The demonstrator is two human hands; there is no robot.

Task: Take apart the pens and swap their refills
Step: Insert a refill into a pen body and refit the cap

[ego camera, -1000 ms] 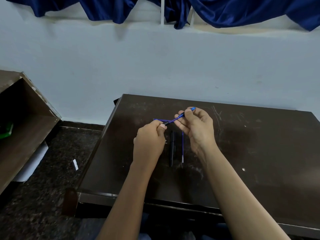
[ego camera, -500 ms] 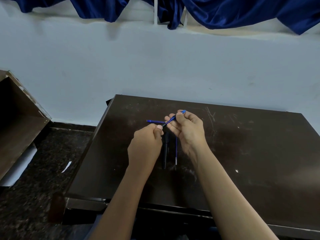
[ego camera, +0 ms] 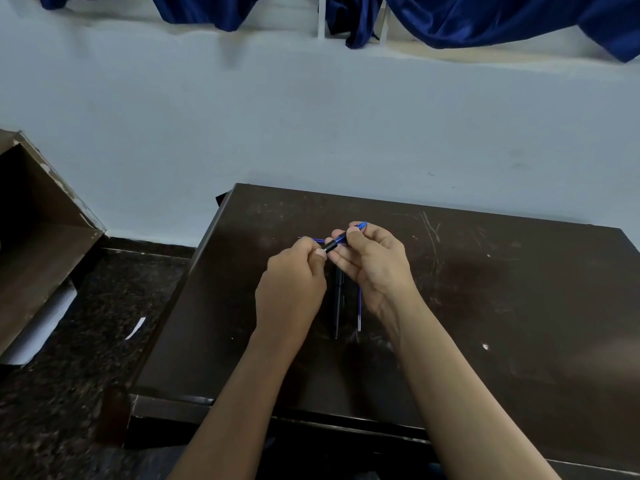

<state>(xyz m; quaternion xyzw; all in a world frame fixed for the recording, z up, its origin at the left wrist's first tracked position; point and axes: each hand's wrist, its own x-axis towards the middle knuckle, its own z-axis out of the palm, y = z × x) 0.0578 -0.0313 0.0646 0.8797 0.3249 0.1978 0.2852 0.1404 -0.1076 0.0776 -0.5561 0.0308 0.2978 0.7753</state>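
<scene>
blue pen point(ego camera: 341, 240) between both hands' fingertips

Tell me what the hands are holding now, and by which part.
Both hold one blue pen: the right hand grips its blue barrel toward the back end, and the left hand pinches its black tip.

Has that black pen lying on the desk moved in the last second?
No. The black pen stays beside the loose refill, same spot on the desk.

Dim, even indoor light, soft shadows under the forearms, wide-angle bending at the edges, slight overall softness
</scene>
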